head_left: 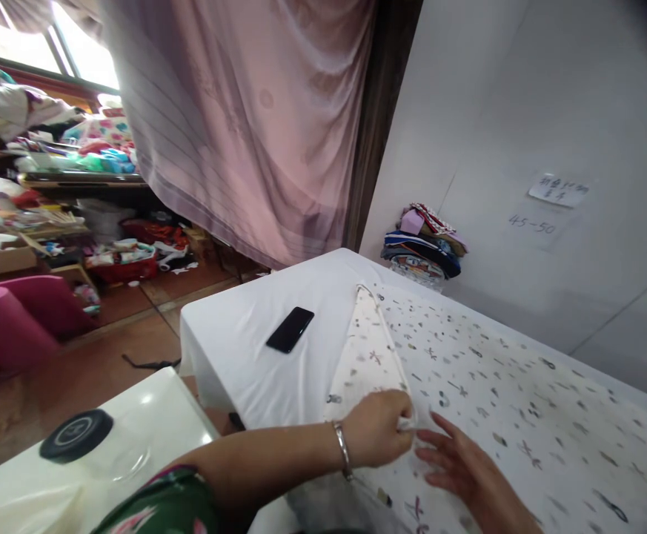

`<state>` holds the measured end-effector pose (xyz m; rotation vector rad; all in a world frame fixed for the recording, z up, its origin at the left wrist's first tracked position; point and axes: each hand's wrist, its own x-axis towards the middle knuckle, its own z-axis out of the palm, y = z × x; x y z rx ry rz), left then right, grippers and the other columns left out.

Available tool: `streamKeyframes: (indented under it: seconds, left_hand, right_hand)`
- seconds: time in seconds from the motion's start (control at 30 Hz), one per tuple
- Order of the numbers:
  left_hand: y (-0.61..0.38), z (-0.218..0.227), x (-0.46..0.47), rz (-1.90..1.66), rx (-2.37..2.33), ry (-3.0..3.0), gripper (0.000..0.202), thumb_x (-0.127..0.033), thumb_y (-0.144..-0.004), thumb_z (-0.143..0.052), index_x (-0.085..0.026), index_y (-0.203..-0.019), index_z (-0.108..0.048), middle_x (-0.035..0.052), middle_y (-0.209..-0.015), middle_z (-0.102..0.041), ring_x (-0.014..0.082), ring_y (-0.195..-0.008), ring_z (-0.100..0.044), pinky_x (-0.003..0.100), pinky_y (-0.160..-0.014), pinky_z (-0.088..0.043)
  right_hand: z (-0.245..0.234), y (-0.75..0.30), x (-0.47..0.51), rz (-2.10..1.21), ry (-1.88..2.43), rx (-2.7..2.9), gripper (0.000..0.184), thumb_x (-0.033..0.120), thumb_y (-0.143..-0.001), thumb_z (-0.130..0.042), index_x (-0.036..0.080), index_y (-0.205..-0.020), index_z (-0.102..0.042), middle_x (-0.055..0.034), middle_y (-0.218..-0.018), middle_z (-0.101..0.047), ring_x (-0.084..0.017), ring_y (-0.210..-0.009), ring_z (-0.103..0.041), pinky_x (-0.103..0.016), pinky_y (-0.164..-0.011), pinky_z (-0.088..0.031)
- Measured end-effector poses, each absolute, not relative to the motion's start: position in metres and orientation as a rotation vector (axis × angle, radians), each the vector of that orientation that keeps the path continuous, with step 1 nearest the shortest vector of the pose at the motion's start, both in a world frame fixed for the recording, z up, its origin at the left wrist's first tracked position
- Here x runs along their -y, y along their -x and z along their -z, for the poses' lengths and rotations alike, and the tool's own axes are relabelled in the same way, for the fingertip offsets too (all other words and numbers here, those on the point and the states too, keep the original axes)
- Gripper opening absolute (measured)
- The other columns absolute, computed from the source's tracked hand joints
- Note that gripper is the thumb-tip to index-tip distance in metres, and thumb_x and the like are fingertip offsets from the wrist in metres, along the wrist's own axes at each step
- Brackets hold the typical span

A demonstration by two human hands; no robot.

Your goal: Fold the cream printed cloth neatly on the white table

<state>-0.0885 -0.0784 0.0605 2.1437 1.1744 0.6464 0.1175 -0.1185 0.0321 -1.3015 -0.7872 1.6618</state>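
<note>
A white cloth printed with small scattered motifs [484, 378] lies spread over the white-covered table. Along its left side a strip is folded over, its flap [372, 343] narrowing to a point at the far end. My left hand [379, 429], with a silver bangle at the wrist, is closed on the edge of this cloth; a bit of white fabric shows at the fingers. Just to the right, my right hand [462, 463] hovers close to the cloth with its fingers spread, holding nothing that I can see.
A black phone [290, 329] lies on the white table cover [234, 319], left of the cloth. At the lower left stands a white surface with a round black object [77, 435]. Folded clothes [424, 245] are stacked by the wall. Pink rolled mats [17, 319] and cluttered shelves fill the left.
</note>
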Motion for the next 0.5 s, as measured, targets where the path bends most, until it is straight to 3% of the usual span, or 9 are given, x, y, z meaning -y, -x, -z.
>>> streamKeyframes:
  seconds: [0.07,0.17,0.3,0.4,0.5]
  left_hand:
    - [0.08,-0.048,0.083,-0.572,-1.117,-2.167,0.017,-0.028,-0.069,-0.057,-0.019,-0.083,-0.058,0.0022,-0.086,-0.062,0.0153,-0.077,-0.055,0.024,-0.069,-0.041]
    - [0.087,-0.04,0.08,-0.442,-1.036,-2.09,0.022,-0.033,-0.068,-0.062,-0.02,-0.086,-0.063,0.0018,-0.087,-0.065,0.0163,-0.08,-0.059,0.025,-0.072,-0.043]
    - [0.116,-0.051,0.032,-0.202,-0.829,-1.788,0.031,-0.042,-0.072,-0.058,-0.019,-0.091,-0.067,0.0013,-0.073,-0.066,0.0127,-0.065,-0.061,0.021,-0.058,-0.046]
    - [0.138,-0.063,-0.043,-0.386,-1.231,-1.864,0.027,-0.037,-0.078,-0.052,-0.017,-0.088,-0.067,0.0031,-0.078,-0.068,0.0118,-0.065,-0.062,0.02,-0.059,-0.047]
    - [0.152,-0.063,-0.125,-0.527,-1.671,-1.89,0.027,-0.026,-0.081,-0.047,-0.017,-0.102,-0.062,0.0076,-0.103,-0.065,0.0167,-0.089,-0.062,0.025,-0.074,-0.047]
  right_hand:
    - [-0.028,-0.081,0.104,-1.839,1.078,0.763,0.045,0.052,-0.071,-0.063,0.027,-0.108,-0.063,-0.0065,-0.107,-0.064,-0.028,-0.098,-0.06,-0.039,-0.078,-0.052]
    - [-0.018,-0.05,0.094,-1.836,0.997,0.67,0.033,0.046,-0.072,-0.063,0.022,-0.093,-0.07,-0.0062,-0.097,-0.067,-0.027,-0.097,-0.06,-0.038,-0.083,-0.05]
    - [0.001,-0.047,0.095,-1.838,1.06,0.615,0.039,0.037,-0.054,-0.074,0.024,-0.091,-0.07,-0.0058,-0.084,-0.07,-0.034,-0.092,-0.062,-0.046,-0.082,-0.049]
    - [0.018,-0.053,0.098,-1.805,1.122,0.629,0.046,0.033,-0.043,-0.073,0.029,-0.088,-0.07,-0.0045,-0.077,-0.07,-0.037,-0.087,-0.063,-0.052,-0.081,-0.047]
    - [0.038,-0.055,0.091,-1.805,1.275,0.77,0.046,0.039,-0.041,-0.069,0.034,-0.086,-0.069,-0.0051,-0.074,-0.069,-0.036,-0.077,-0.065,-0.051,-0.079,-0.048]
